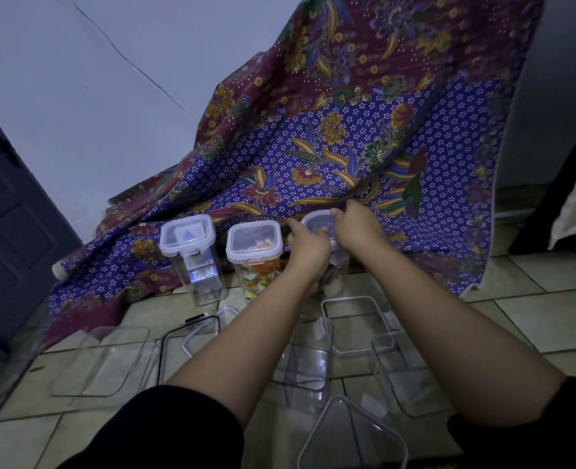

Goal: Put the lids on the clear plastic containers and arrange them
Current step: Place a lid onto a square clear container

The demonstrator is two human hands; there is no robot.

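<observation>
Nearest the camera, a clear lid (pixel 352 434) lies on the tiled floor (pixel 533 319) at the bottom edge, between two black sleeves (pixel 165 431). Beyond it stand and lie several empty clear containers: one upright between the forearms (pixel 305 360), long axis vertical with its open mouth up; one to the right (pixel 405 374); and a wide, shallow one on the left (pixel 104 360), lying flat. A black-rimmed lid (pixel 188 340) and a clear lid (pixel 357 326) rest on the floor just past these. Farther on, three tall containers stand upright in a row running left to right, long axes vertical, at the foot of a patterned cloth (pixel 347 147). The left container (pixel 192 255) carries a closed lid and holds a blue-and-white item; the middle container (pixel 254 255) is also lidded and holds small multicoloured pieces. The third container (pixel 339 265), rightmost, is largely hidden by the hands. The left hand (pixel 308 245) clasps its near-left side just below the rim; the right hand (pixel 356 225) lies over its lid (pixel 317 223), fingers curled over the far edge. Whether this lid is fully seated cannot be told. Behind the cloth rise a pale wall (pixel 111 79) and, at left, a dark door (pixel 12 211).
</observation>
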